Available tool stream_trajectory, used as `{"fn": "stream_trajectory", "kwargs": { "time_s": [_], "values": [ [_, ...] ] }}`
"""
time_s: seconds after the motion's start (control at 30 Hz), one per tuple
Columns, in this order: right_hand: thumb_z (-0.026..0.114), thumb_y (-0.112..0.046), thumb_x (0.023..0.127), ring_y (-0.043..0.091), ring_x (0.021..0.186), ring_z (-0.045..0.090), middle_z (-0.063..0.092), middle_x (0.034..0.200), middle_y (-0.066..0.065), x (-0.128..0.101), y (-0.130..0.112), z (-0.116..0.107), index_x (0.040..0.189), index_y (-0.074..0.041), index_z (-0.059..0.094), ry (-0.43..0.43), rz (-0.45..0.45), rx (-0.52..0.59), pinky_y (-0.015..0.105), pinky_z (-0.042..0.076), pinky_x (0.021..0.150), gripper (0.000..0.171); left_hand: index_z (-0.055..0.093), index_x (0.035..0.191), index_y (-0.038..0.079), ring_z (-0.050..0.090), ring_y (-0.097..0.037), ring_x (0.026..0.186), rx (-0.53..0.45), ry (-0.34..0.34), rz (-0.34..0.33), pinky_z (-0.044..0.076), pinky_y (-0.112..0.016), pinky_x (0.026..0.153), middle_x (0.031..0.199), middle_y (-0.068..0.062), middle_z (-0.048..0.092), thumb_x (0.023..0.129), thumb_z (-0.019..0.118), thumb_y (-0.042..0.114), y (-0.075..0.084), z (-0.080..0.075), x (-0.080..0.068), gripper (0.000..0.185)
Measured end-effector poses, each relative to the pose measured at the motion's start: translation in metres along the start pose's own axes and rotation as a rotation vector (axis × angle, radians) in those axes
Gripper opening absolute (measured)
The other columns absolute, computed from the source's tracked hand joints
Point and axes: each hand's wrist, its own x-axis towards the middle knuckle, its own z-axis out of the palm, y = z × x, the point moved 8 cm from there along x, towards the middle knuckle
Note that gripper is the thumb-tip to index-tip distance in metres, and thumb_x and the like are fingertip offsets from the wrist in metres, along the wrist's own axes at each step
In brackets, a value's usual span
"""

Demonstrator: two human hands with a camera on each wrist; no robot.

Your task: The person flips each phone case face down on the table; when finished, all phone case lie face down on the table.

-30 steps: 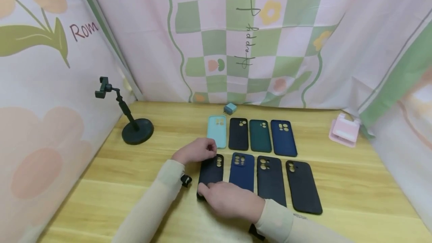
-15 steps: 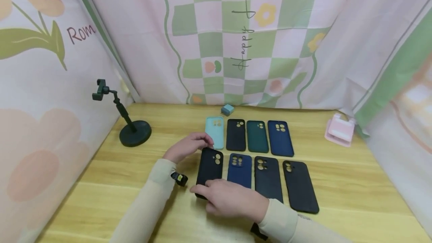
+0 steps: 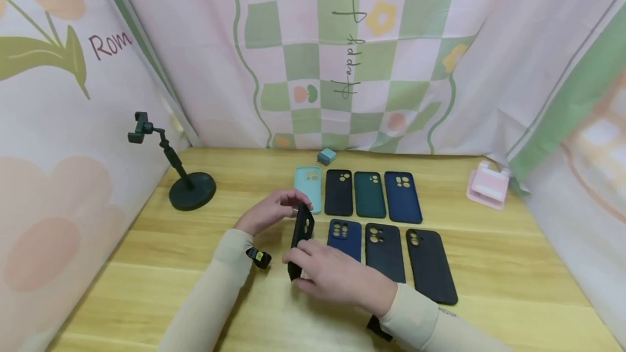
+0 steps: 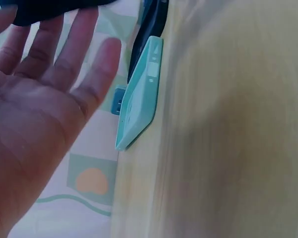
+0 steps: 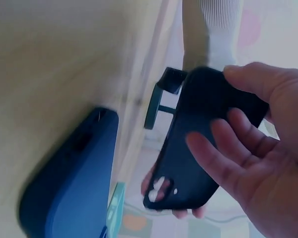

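A black phone case [image 3: 302, 231] stands tilted up on its long edge at the left end of the front row of cases. My left hand [image 3: 292, 203] holds its far, camera-hole end; the left wrist view shows the fingers [image 4: 64, 49] reaching to the black case [image 4: 49, 10]. My right hand [image 3: 296, 266] grips its near end. In the right wrist view the thumb and fingers [image 5: 228, 144] wrap the black case [image 5: 198, 148], which is lifted off the table.
Front row: a blue case [image 3: 344, 238] and two black cases [image 3: 385, 251]. Back row: light teal [image 3: 308, 188], black, dark green [image 3: 369, 194], blue [image 3: 402, 196]. A charger [image 3: 326, 156], a black phone stand [image 3: 188, 189] and a pink holder [image 3: 487, 189] sit on the wooden table [image 3: 489, 265].
The black case lay flat on the table under both hands. Now it is lifted and turned up onto its edge between them.
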Motion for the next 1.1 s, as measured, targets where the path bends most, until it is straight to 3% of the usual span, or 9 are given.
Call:
{"fn": "stream_trajectory", "kwargs": {
  "time_s": [0.2,0.37,0.57,0.73,0.9,1.1],
  "values": [
    [0.076,-0.043,0.085,0.008,0.074,0.055,0.057,0.087,-0.01,-0.004,0.008,-0.005,0.105,-0.021,0.056,0.077,0.046,-0.181,0.023,0.043,0.051,0.036,0.057,0.126,-0.003,0.057,-0.025,0.112,0.1,0.022,-0.027,0.046,-0.04,0.094,0.123,-0.017,0.061,0.092,0.058,0.005,-0.005,-0.002,0.004,0.035],
    [0.076,-0.05,0.081,0.006,0.06,0.054,0.055,0.072,-0.014,-0.007,0.018,0.008,0.099,-0.023,0.054,-0.027,0.124,-0.241,0.024,0.037,0.044,0.039,0.061,0.122,0.0,0.056,-0.022,0.107,0.221,0.017,-0.023,0.046,-0.038,0.091,0.115,-0.005,0.063,0.091,0.063,0.007,-0.003,0.002,0.009,0.033],
    [0.075,-0.046,0.08,0.013,0.055,0.053,0.048,0.064,-0.012,-0.01,0.028,0.028,0.095,-0.022,0.051,-0.217,0.243,-0.213,0.031,0.034,0.04,0.038,0.065,0.118,0.007,0.057,-0.019,0.1,0.329,-0.006,-0.073,0.049,-0.035,0.082,0.111,-0.002,0.064,0.089,0.069,0.007,-0.007,0.011,0.017,0.029],
    [0.075,-0.042,0.081,0.017,0.06,0.057,0.055,0.072,-0.006,-0.014,0.033,0.038,0.097,-0.02,0.052,-0.31,0.28,-0.201,0.033,0.04,0.044,0.036,0.065,0.118,0.008,0.058,-0.02,0.088,0.36,-0.018,-0.155,0.051,-0.034,0.067,0.11,-0.003,0.063,0.091,0.069,0.011,-0.018,0.017,0.019,0.027],
    [0.072,-0.042,0.085,0.012,0.064,0.056,0.054,0.077,-0.011,-0.019,0.039,0.036,0.098,-0.024,0.055,-0.336,0.302,-0.132,0.032,0.042,0.049,0.027,0.064,0.118,0.01,0.06,-0.018,0.085,0.409,-0.034,-0.193,0.052,-0.033,0.07,0.109,0.0,0.064,0.093,0.067,0.015,-0.025,0.018,0.02,0.026],
    [0.069,-0.04,0.09,0.005,0.064,0.053,0.057,0.082,-0.013,-0.029,0.058,0.008,0.104,-0.022,0.062,-0.292,0.378,-0.055,0.03,0.043,0.051,0.023,0.065,0.116,0.008,0.059,-0.018,0.089,0.466,-0.05,-0.149,0.051,-0.034,0.076,0.102,0.001,0.064,0.095,0.064,0.017,-0.01,0.021,0.024,0.022]
  ]
}}
